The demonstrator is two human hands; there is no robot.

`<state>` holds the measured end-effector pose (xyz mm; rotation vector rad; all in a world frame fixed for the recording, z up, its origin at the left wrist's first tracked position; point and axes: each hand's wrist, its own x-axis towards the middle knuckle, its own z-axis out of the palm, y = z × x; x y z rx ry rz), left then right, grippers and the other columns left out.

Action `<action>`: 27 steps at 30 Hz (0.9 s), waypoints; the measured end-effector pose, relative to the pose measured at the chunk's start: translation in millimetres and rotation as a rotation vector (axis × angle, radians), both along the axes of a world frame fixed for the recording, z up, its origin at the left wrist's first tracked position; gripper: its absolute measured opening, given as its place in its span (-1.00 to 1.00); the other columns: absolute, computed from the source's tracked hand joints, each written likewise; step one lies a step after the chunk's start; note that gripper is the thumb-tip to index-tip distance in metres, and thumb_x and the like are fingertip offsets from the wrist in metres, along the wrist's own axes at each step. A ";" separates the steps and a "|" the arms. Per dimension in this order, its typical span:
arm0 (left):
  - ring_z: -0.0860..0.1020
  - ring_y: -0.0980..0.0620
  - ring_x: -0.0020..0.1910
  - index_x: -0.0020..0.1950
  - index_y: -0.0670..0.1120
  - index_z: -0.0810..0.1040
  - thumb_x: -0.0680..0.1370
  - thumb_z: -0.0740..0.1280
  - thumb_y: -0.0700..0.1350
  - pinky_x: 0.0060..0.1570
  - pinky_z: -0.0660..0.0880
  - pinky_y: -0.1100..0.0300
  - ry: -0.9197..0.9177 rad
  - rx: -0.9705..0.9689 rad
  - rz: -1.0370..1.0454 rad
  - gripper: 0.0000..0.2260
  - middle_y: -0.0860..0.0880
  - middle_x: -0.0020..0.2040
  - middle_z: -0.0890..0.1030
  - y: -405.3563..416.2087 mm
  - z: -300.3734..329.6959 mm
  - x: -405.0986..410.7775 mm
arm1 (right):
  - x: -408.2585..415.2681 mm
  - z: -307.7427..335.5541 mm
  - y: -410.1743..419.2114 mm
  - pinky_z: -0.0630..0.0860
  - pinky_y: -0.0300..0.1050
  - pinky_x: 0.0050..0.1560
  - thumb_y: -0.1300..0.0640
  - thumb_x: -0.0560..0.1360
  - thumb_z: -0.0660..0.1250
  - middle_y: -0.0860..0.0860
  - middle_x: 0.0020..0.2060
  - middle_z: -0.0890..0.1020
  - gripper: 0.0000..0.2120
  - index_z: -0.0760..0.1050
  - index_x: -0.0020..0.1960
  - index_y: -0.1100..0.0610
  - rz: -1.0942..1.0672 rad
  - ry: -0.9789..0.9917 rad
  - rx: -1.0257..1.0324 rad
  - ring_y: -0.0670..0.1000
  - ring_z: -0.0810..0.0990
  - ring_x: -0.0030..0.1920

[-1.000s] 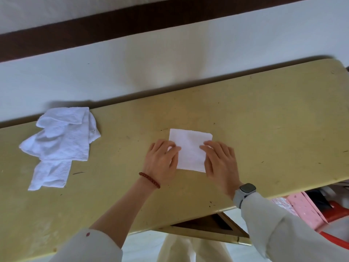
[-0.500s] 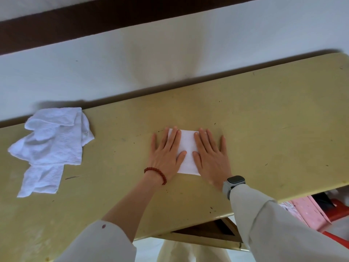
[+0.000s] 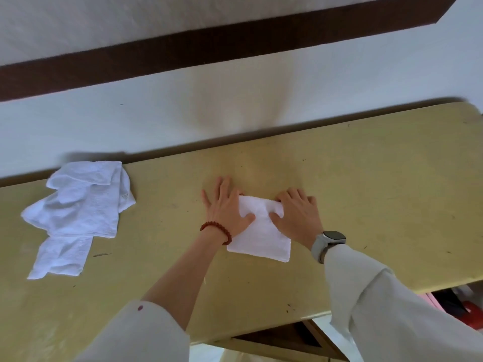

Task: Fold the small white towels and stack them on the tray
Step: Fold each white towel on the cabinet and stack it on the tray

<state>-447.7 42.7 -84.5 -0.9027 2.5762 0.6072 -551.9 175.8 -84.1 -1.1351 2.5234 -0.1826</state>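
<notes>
Head view, the only view supplied.

Work surface: a long yellow-green painted table (image 3: 366, 178) set against a white wall.

Work piece: 1 small white terry towel, folded to a rough square (image 3: 261, 233), lies flat near the middle of the table, close to the near edge.

Left hand (image 3: 224, 207): spread wide, palm down, fingers extended. It rests partly on the table and partly on the left edge of the folded towel, with the thumb on the cloth. A red bead bracelet (image 3: 217, 231) sits on this wrist.

Right hand (image 3: 298, 212): fingers curled at the far right corner of the folded towel, thumb pressing on its top face. It appears to pinch that far edge; the grip underneath is hidden. A grey wristwatch (image 3: 329, 241) sits on this wrist.

Remaining stock: a loose heap of unfolded white towels (image 3: 78, 207) lies well apart at the left end of the table.

Step in hand, as judged: flattening or starting a further fold on the current towel.

Next move: bring the pinched far edge over to the near edge with corners aligned, then press flat. No tray is in view, so the stacking position must first be located.
</notes>
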 end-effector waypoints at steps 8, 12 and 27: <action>0.24 0.01 0.31 0.04 -0.03 0.45 0.45 0.32 0.02 0.33 0.03 0.11 0.133 0.001 0.099 -0.78 0.04 0.17 0.42 -0.4 3.8 6.9 | 5.6 6.9 13.5 0.25 -0.13 0.05 0.14 0.50 0.22 -0.03 -0.01 0.52 -0.82 0.36 0.09 0.08 -0.100 -0.222 -0.151 0.05 0.44 0.09; 0.42 0.02 0.03 0.07 -0.08 0.43 0.48 0.33 -0.10 0.13 0.21 0.25 0.296 0.198 0.333 -0.80 0.05 -0.07 0.44 10.3 6.7 19.2 | 11.9 14.0 14.1 0.41 -0.14 -0.06 0.20 0.49 0.26 0.01 -0.07 0.54 -0.77 0.45 0.15 0.18 -0.328 -0.452 -0.374 0.05 0.49 -0.02; 0.35 0.15 -0.37 -0.17 -0.15 0.31 0.61 0.11 -0.02 -0.35 0.28 0.30 0.872 0.196 1.040 -0.75 0.03 -0.34 0.36 -5.0 118.1 161.1 | 124.9 111.6 -89.0 0.48 0.06 -0.25 0.08 0.60 0.06 0.06 -0.25 0.52 -0.71 0.27 0.24 0.22 0.191 -0.421 -0.580 0.19 0.55 -0.24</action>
